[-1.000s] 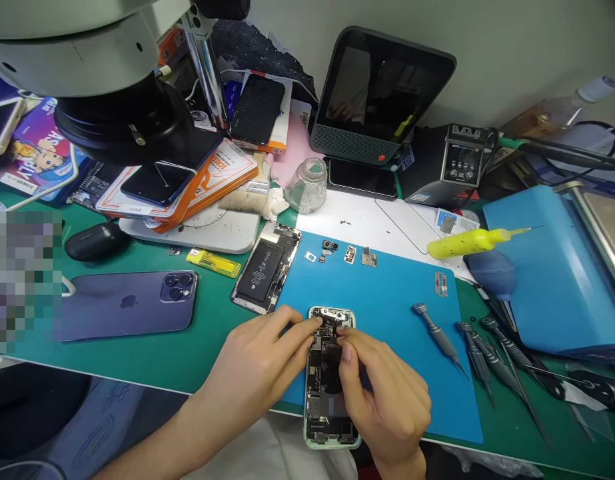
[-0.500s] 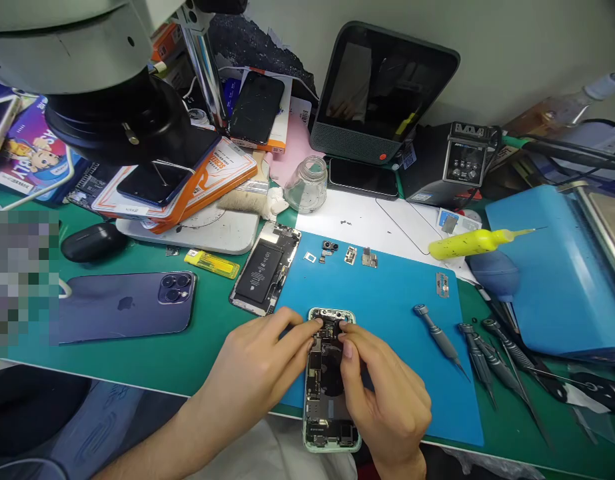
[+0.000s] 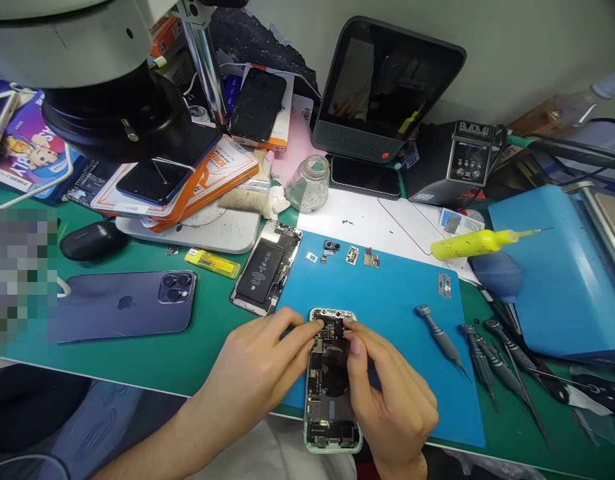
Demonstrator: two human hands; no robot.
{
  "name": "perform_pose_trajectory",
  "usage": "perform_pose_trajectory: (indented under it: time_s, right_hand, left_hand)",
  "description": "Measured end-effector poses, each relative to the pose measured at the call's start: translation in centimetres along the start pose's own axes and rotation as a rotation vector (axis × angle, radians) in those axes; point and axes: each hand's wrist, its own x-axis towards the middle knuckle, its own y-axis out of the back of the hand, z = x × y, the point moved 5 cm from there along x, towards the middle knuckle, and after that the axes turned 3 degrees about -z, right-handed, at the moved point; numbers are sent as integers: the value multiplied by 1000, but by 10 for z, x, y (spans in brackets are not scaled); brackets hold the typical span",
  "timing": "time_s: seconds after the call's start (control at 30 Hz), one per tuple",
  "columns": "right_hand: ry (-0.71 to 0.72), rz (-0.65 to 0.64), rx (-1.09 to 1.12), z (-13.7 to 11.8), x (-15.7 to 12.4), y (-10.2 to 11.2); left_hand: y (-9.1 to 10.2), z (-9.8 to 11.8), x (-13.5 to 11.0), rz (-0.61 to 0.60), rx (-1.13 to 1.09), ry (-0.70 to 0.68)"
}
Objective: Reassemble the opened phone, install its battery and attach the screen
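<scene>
- One black mouse [image 3: 93,241] sits at the left, and just nearer the person lies a purple iPhone [image 3: 127,305], back up, with three camera lenses.
- Right of these, a phone section carrying an Apple-marked battery [image 3: 260,272] lies aslant beside the blue mat [image 3: 402,320].
- The left hand [image 3: 264,357] has its fingers bent, the fingertips at the upper left edge and interior of the open phone; I cannot tell whether they grip it.
- The open phone [image 3: 332,403], with its pale green frame, lies upright between the hands, its lower end past the bench's near edge.
- Beyond it on the mat sit a SIM tray [image 3: 311,257], a dual-lens camera module [image 3: 331,246] and two metal pieces [image 3: 372,257].
- The right hand [image 3: 394,393] brings thumb and forefinger close together at the phone's upper right; whether they pinch a part is hidden, perhaps something tiny.
- Farther right, a gray screwdriver [image 3: 441,340] rests on the mat.
</scene>
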Motion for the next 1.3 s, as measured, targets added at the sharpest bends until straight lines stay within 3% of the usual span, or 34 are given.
perform_pose_trajectory:
  time_s: [0.23, 0.7, 1.1, 1.3]
  right_hand:
    - [69, -52, -68, -3, 1, -5]
    - [70, -39, -70, -4, 1, -3]
    - [17, -14, 15, 0, 2, -1]
    - [192, -19, 52, -11, -3, 3]
  left_hand:
    - [-1, 1, 0, -7, 19, -6]
    - [-6, 12, 5, -23, 262, -12]
    - [1, 7, 7, -121, 192, 5]
    - [4, 9, 7, -186, 213, -64]
